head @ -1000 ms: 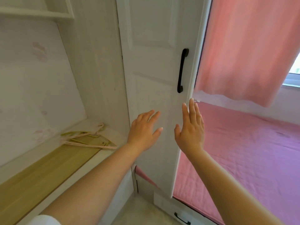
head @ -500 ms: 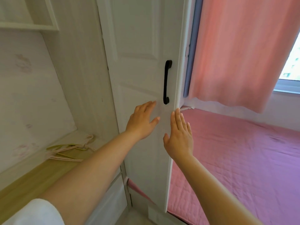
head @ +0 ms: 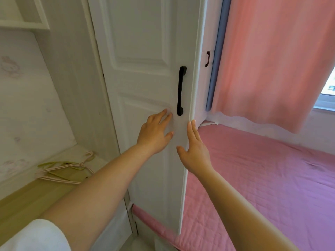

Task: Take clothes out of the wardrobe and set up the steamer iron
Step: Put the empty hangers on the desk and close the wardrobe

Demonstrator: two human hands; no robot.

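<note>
The wardrobe door (head: 145, 78) stands partly ajar beside the bed (head: 262, 178); it looks a stiff, light panel that should swing easily from its black handle (head: 181, 90) or free edge. The left hand (head: 154, 135) lies flat with fingers spread on the panel just below the handle; the right hand (head: 194, 153), fingers straight, sits at the door's edge. Swing room over the bed looks open; hangers (head: 63, 169) lie clear on the shelf (head: 27, 194); no clothes show yet

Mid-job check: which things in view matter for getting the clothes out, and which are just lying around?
For the job: white wardrobe door, its black handle, left hand and right hand at the door's edge.
Lying about: hangers on the ledge, pink bedspread, pink curtain.
</note>
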